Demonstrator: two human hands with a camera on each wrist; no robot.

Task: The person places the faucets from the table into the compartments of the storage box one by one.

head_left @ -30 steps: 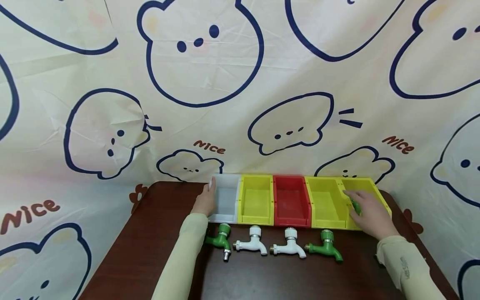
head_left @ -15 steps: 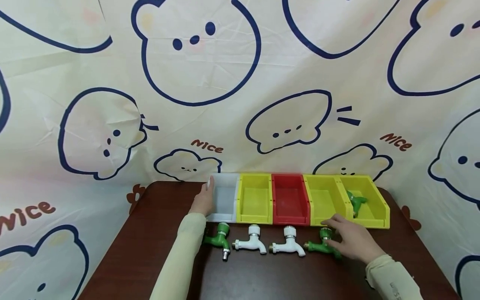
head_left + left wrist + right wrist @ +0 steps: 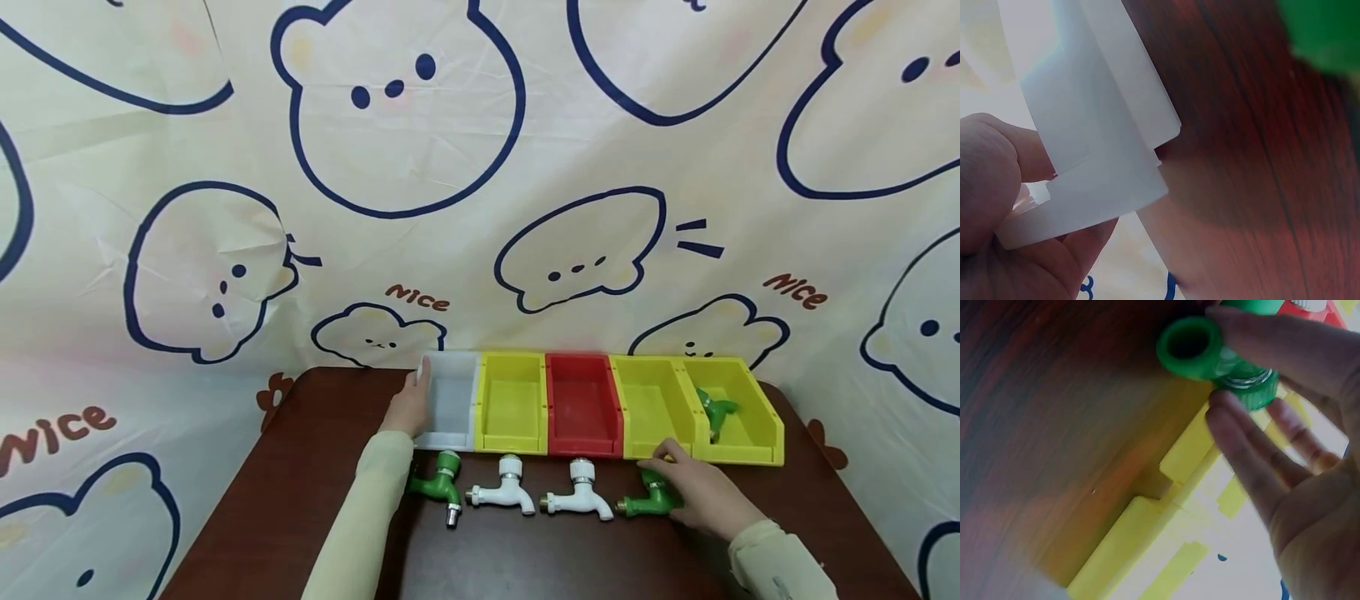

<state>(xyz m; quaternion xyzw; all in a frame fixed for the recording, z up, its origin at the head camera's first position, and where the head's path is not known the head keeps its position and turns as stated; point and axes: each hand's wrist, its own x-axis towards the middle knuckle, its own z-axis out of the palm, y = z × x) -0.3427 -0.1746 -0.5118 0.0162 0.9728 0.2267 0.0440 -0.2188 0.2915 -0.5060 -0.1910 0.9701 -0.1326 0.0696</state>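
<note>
My left hand (image 3: pixel 410 406) grips the left wall of the pale grey bin (image 3: pixel 452 443), thumb on one side and fingers on the other; the left wrist view shows the bin wall (image 3: pixel 1094 194) between them. In front of the right-hand bins, my right hand (image 3: pixel 708 490) pinches a green faucet (image 3: pixel 651 502) by its body and knob. Seen from the right wrist, the thumb lies across the faucet (image 3: pixel 1188 347) and the fingertips touch near its ribbed knob. Another green faucet (image 3: pixel 717 408) lies in the far-right yellow bin (image 3: pixel 750 454).
Between the hands stand a yellow bin (image 3: pixel 512 444), a red bin (image 3: pixel 585 446) and another yellow bin (image 3: pixel 652 392), joined in a row. Before them on the brown table (image 3: pixel 480 567) lie a green faucet (image 3: pixel 444 483) and two white faucets (image 3: pixel 504 489). A patterned cloth hangs behind.
My right hand has let go of a green faucet in the far-right bin, come back toward the table, and taken hold of the rightmost green faucet there. The left hand stays on the grey bin.
</note>
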